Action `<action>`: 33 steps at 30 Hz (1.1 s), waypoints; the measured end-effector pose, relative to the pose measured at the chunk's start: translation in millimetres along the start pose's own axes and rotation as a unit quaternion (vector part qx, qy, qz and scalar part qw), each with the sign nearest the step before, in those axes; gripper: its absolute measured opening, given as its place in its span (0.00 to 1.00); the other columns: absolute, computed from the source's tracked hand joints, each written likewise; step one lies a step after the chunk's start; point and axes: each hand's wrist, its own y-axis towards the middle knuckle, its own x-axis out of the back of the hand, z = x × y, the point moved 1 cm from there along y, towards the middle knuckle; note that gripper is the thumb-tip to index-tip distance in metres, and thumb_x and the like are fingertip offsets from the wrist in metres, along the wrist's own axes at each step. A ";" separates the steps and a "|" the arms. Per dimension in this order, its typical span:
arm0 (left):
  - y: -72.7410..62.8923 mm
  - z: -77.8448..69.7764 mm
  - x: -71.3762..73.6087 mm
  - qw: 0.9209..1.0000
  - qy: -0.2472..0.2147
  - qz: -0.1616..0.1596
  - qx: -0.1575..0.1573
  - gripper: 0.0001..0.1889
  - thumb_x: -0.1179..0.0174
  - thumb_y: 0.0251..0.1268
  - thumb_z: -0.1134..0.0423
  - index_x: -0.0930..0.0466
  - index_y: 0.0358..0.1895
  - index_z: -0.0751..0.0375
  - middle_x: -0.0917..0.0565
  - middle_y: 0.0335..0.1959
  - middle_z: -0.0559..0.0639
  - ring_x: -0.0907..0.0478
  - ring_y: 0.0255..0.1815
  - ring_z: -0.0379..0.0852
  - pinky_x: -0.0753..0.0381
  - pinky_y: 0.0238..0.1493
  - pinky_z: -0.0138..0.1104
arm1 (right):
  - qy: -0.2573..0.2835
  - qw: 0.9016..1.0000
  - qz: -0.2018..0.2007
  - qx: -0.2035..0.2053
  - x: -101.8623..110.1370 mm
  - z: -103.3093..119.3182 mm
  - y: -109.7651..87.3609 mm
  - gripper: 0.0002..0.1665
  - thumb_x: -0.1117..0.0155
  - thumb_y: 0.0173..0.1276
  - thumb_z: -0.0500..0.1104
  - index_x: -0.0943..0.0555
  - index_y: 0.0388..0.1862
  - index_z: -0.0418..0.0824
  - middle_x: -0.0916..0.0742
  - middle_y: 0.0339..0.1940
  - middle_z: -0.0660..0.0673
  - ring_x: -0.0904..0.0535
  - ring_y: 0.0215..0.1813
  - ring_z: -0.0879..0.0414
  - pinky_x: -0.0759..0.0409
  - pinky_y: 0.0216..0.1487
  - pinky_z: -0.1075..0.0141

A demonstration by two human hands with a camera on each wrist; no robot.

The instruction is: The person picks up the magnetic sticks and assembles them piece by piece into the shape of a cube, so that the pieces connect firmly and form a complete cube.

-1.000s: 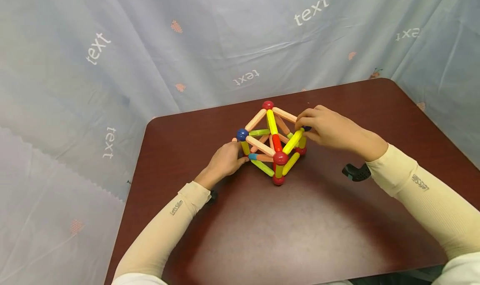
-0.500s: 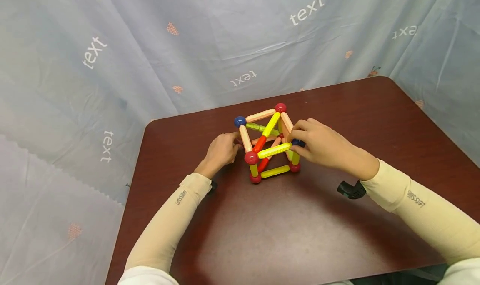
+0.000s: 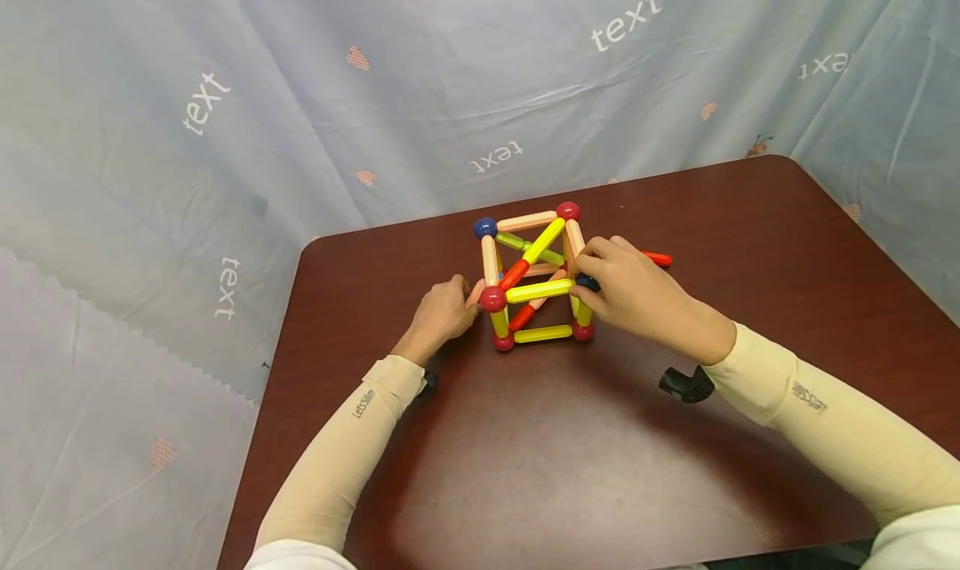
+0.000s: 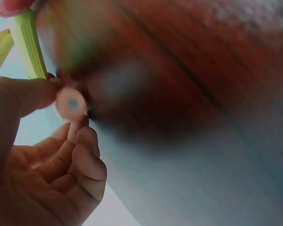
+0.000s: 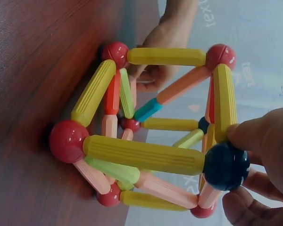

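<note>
A cube-shaped frame of magnetic sticks and balls [image 3: 542, 288] stands on the table, with yellow, green, peach and red sticks between red and blue balls. My right hand [image 3: 633, 295] pinches the dark blue ball [image 5: 226, 165] at its near right top corner, the thumb also touching a yellow stick [image 5: 225, 101]. At the left side of the frame, my left hand [image 3: 442, 313] pinches a peach magnetic stick [image 4: 71, 103] between thumb and fingertips, its round end showing in the left wrist view. Diagonal sticks cross several faces, one of them red and yellow [image 3: 533, 253].
A red stick [image 3: 657, 258] lies on the dark brown table [image 3: 585, 453] behind the right hand, partly hidden by it. Pale printed curtains [image 3: 450, 87] hang behind and beside the table. Black wrist cameras [image 3: 686, 384] hang under the forearms.
The frame has turned clockwise as seen from above, its near corner swinging left. My right hand has moved left and nearer with the blue ball. The red stick behind it has come into sight.
</note>
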 end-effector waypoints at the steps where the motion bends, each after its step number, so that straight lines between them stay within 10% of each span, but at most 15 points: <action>1: -0.8 0.8 -0.4 1.000 0.000 0.000 0.006 0.19 0.37 0.68 0.52 0.22 0.51 0.64 0.16 0.39 0.57 0.20 0.37 0.54 0.17 0.43 0.43 | 0.004 1.000 0.003 -0.001 0.0 -0.2 1.0 0.13 0.23 0.62 0.42 0.14 0.42 0.38 0.16 0.42 0.42 0.26 0.39 0.47 0.27 0.40 0.60; 10: -24.4 21.7 8.6 1.000 -0.015 -0.011 -0.007 0.16 0.38 0.68 0.55 0.17 0.50 0.63 0.17 0.34 0.54 0.22 0.34 0.50 0.22 0.38 0.40 | 0.065 0.996 0.050 -0.018 12.2 -8.4 -1.9 0.20 0.23 0.61 0.36 0.15 0.53 0.36 0.15 0.49 0.40 0.18 0.39 0.50 0.16 0.41 0.59; 21: -80.4 7.9 79.7 0.975 -0.108 -0.173 -0.092 0.13 0.35 0.66 0.59 0.18 0.48 0.63 0.17 0.37 0.54 0.20 0.35 0.49 0.23 0.38 0.38 | 0.075 0.995 0.066 0.001 17.8 -17.5 -1.9 0.24 0.22 0.59 0.33 0.15 0.55 0.37 0.15 0.50 0.41 0.15 0.44 0.50 0.13 0.46 0.57; 33: -112.4 -50.5 37.1 0.939 -0.048 -0.191 -0.280 0.09 0.30 0.62 0.57 0.17 0.42 0.54 0.22 0.31 0.44 0.29 0.26 0.37 0.28 0.27 0.29 | 0.058 0.996 0.065 0.014 15.2 -26.4 -2.1 0.25 0.20 0.58 0.37 0.15 0.55 0.42 0.14 0.50 0.45 0.19 0.50 0.51 0.16 0.52 0.55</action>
